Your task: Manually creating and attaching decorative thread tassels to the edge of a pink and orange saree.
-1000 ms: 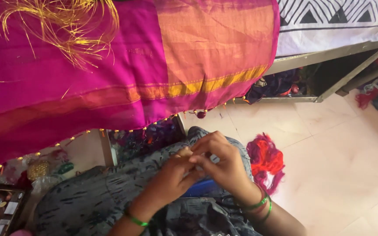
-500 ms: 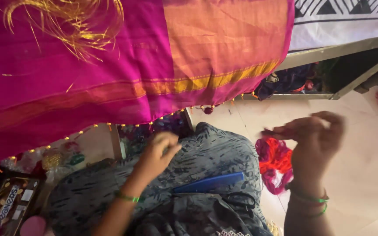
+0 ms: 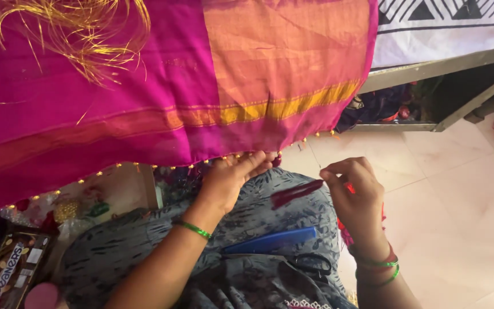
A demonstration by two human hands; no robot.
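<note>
Magenta and orange cloth draped wide above, its beaded hem lying right at the fingertips of the left hand, fingers loosely spread and touching the edge. Below and beside, right hand pinched shut on a maroon tassel, the blue comb resting on the lap beneath. Best done with the hem pulled taut and the tassel threads held straight, close to the pinch.

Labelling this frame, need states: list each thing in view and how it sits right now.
left hand: fingers extended, touching the beaded hem
right hand: pinched shut on the maroon tassel
maroon tassel: held at one end, over the lap
pink cloth: draped, hem hanging
blue comb: flat on the lap
scissors: lying on the lap
</note>
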